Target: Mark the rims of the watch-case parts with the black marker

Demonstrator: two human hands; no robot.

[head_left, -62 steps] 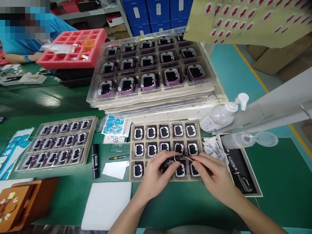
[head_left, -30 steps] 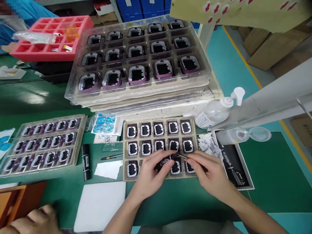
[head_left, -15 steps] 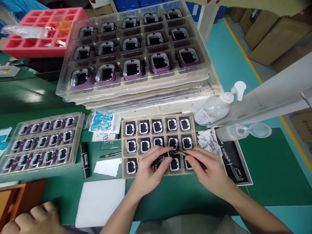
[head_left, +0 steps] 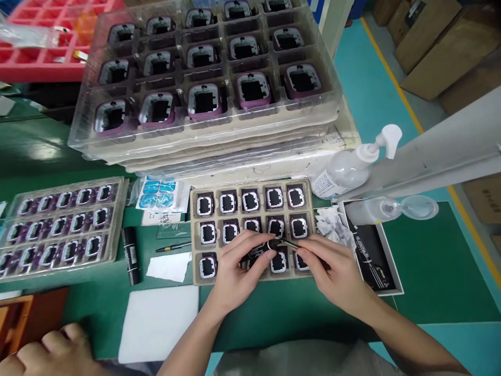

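Observation:
My left hand is closed on a black marker pen, its tip pointing right. My right hand pinches a slim dark metal tool that looks like tweezers. The tool's end meets the marker's tip or lies right beside it; I cannot tell which. Both hands are over the front part of a beige tray. Purple watch-like cases with white inner rims, such as this case, sit in its pockets. My fingers hide part of the front row.
Behind stands a tall stack of trays with larger-looking cases. Another tray, a capped marker and a white pad lie left. Pump bottle, crumpled paper and box stand right. Another person's hand rests lower left.
The view has shifted slightly, so the stack and left-hand tray appear further left. My hands keep nearly the same pose, with the tool still at the marker's tip.

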